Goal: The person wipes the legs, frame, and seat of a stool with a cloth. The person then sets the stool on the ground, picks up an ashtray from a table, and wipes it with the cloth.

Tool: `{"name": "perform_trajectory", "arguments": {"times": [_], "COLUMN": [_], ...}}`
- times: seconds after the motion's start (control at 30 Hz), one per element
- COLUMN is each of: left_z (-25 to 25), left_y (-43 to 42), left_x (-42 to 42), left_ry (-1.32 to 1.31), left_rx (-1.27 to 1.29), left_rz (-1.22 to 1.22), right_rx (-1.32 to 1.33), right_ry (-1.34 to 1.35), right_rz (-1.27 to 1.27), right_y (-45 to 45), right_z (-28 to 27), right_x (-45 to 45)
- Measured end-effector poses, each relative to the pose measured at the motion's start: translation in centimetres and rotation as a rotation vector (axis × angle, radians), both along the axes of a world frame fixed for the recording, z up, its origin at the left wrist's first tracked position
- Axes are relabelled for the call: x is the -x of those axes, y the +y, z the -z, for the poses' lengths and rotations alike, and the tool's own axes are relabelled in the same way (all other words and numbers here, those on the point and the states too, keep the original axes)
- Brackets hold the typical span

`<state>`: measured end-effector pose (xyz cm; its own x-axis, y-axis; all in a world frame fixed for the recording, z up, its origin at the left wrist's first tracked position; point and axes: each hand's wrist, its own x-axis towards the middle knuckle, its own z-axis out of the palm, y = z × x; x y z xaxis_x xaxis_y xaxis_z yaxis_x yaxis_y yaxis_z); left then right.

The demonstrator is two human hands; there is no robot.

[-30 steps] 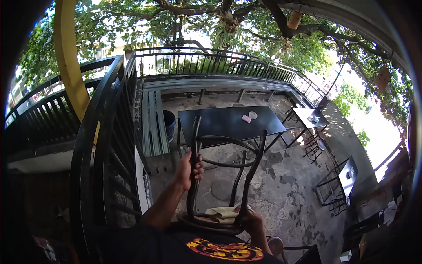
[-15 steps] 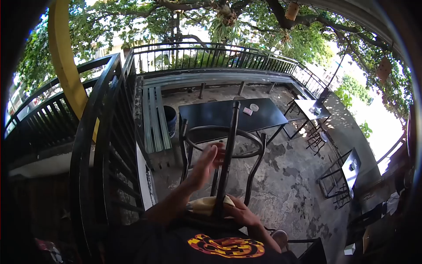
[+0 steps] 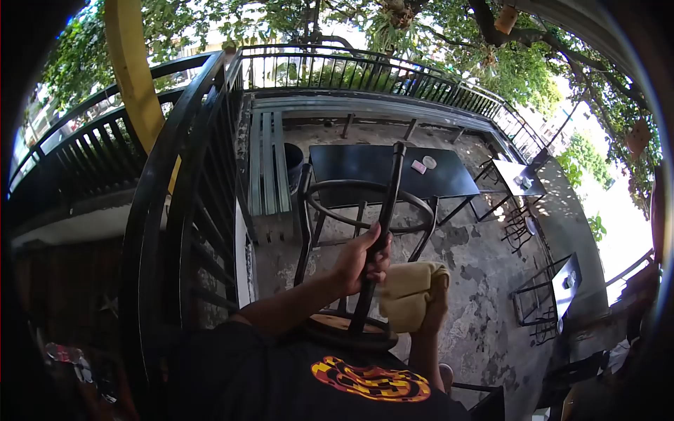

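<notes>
An upturned stool (image 3: pixel 394 186) with dark metal legs and a ring brace stands in front of my chest, legs pointing up. Its round seat (image 3: pixel 337 323) is at the bottom, partly covered by my arm and shirt. My left hand (image 3: pixel 360 266) is wrapped around the nearest leg, about halfway up. To the right of that leg, my right hand (image 3: pixel 438 302) holds a folded yellow cloth (image 3: pixel 409 291), which hides part of its fingers. I cannot tell whether the cloth touches the leg.
A black table (image 3: pixel 351 163) beyond the stool carries a small pink-and-white box (image 3: pixel 419 166) and a clear round dish (image 3: pixel 429 162). A slatted bench (image 3: pixel 267 168) and dark bin (image 3: pixel 293 165) are at left. Black railing (image 3: pixel 165 189) rises close on my left. Smaller tables (image 3: pixel 518 175) line the right.
My left hand has gone from open beside the leg to closed around it. The right hand has moved the cloth from the leg's base up and right. The view has shifted slightly.
</notes>
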<state>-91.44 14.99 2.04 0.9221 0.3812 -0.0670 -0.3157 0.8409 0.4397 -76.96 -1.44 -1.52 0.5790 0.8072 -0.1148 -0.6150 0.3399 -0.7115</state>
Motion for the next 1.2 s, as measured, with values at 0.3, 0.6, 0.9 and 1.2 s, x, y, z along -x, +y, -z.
{"name": "perform_trajectory", "arguments": {"times": [0.3,0.6,0.9,1.2], "left_z": [-0.9,-0.5,1.9,1.4], "left_y": [-0.8,-1.6,-1.2,-1.0], "left_x": [-1.2,-1.7,-1.8,-1.9], "left_ry": [0.071,0.245,-0.027,-0.016], "left_rx": [-0.007,-0.032,0.059,0.009], "left_rz": [0.046,0.028,-0.049,0.054], "right_rx": [0.248,0.223,0.273,0.118], "right_ry": [-0.245,-1.031,-1.586,-1.408], "right_rz": [-0.171,0.276,-0.095,-0.327], "right_y": [-1.2,2.2,2.6,-3.0], "right_z": [0.3,-4.6,-5.6,-5.4], "right_x": [-2.6,-3.3,4.6,1.4]}}
